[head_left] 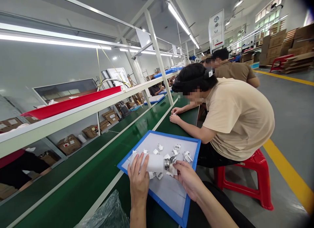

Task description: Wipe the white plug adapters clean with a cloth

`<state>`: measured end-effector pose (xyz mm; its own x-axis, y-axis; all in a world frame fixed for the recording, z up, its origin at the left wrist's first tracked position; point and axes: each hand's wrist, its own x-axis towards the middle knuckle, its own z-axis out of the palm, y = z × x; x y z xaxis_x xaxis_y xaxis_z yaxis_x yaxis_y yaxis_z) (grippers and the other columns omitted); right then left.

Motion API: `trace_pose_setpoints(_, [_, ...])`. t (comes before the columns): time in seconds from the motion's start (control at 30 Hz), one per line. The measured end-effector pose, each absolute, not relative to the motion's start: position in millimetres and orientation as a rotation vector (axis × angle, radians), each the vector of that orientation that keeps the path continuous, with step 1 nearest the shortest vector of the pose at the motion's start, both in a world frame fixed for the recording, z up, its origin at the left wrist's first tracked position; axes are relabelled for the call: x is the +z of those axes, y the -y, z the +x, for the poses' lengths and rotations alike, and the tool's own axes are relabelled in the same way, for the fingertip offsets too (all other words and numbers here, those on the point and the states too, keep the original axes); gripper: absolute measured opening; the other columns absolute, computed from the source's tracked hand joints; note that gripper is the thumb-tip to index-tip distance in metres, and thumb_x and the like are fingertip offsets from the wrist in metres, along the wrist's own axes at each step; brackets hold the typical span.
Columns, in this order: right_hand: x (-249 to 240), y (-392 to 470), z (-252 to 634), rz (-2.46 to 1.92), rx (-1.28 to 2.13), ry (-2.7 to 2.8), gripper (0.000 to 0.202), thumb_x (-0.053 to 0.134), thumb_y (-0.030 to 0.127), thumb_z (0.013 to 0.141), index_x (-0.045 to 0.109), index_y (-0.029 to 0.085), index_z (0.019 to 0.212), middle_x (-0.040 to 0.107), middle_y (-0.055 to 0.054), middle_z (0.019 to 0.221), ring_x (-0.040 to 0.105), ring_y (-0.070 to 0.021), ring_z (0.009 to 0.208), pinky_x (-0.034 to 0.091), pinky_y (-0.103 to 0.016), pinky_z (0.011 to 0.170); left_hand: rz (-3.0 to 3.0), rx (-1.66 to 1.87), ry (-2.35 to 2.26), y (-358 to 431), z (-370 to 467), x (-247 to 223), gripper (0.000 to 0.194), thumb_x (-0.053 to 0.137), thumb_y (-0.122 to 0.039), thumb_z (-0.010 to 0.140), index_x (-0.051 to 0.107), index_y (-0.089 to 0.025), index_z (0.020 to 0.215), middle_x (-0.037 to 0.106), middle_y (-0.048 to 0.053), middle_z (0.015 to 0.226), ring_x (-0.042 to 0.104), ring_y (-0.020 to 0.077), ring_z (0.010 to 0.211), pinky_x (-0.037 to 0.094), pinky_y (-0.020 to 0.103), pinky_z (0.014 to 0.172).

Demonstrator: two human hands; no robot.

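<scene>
My left hand [138, 179] wraps around a white cylindrical bulb body [155, 163] lying sideways over a blue-rimmed tray [157, 136]. At the bulb's right end is a silver screw base [167, 163], and the fingers of my right hand [187, 177] pinch a small white part [173, 170] against it. Several small white plastic parts [174, 151] lie scattered on the tray's white surface beyond the bulb.
The tray rests on a green conveyor bench [80, 188]. A seated person in a beige shirt [235, 117] works just ahead on a red stool [257, 182]. A crumpled plastic bag [108, 211] lies near my left arm. A shelf with a red bin [71, 104] runs overhead on the left.
</scene>
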<state>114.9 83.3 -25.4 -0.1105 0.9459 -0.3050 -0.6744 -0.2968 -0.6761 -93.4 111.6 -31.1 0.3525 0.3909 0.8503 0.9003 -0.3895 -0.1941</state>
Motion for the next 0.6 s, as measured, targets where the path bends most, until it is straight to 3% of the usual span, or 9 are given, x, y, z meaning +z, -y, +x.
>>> trace_pose_setpoints(0.4, [-19,-78,117,-0.809,1.679,0.462,0.018,0.066,0.028,0.097,0.067,0.015,0.110,0.070,-0.006,0.113,0.070,-0.0189,0.095,0.060,-0.039,0.083,-1.957,-1.069,1.136,-114,-96,-34,0.056,0.055,-0.007,0.094,0.055,-0.028,0.146,0.070,0.011,0.134,0.058,0.0317,0.132,0.044,0.050,0.110])
trace_pose_setpoints(0.6, [-11,-68,112,-0.788,1.629,0.551,0.022,0.065,0.028,0.096,0.070,0.014,0.113,0.075,-0.007,0.112,0.070,-0.0211,0.104,0.057,-0.038,0.094,-1.912,-1.148,1.214,-112,-100,-38,0.059,0.062,-0.012,0.093,0.051,-0.027,0.149,0.068,0.012,0.136,0.059,0.0316,0.131,0.050,0.050,0.109])
